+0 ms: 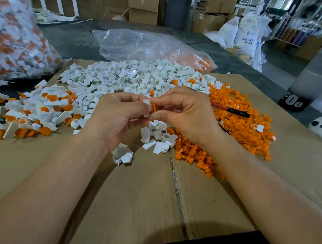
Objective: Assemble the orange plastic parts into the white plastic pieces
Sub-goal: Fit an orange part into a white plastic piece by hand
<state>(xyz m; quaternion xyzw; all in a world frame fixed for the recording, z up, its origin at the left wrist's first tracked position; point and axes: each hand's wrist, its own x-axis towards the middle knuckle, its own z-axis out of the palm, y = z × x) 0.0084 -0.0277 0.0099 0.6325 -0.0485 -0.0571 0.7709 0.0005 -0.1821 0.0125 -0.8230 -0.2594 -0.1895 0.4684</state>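
My left hand (pixel 118 116) pinches a small white plastic piece (pixel 147 102) above the cardboard. Against it, my right hand (pixel 183 112) pinches an orange plastic part (pixel 154 108); the two touch between my fingertips. More white pieces (pixel 122 155) stick out from under my left palm. A pile of loose white pieces (pixel 129 77) lies behind my hands. Loose orange parts (pixel 235 123) are heaped to the right. Joined white-and-orange pieces (pixel 37 111) lie at the left.
A cardboard sheet (pixel 134 205) covers the table. A red-and-black pen (pixel 231 109) lies on the orange heap. A clear plastic bag (pixel 146 47) holding orange parts lies behind the piles, and a full bag of joined pieces (pixel 16 39) stands at far left. Boxes and sacks stand beyond the table.
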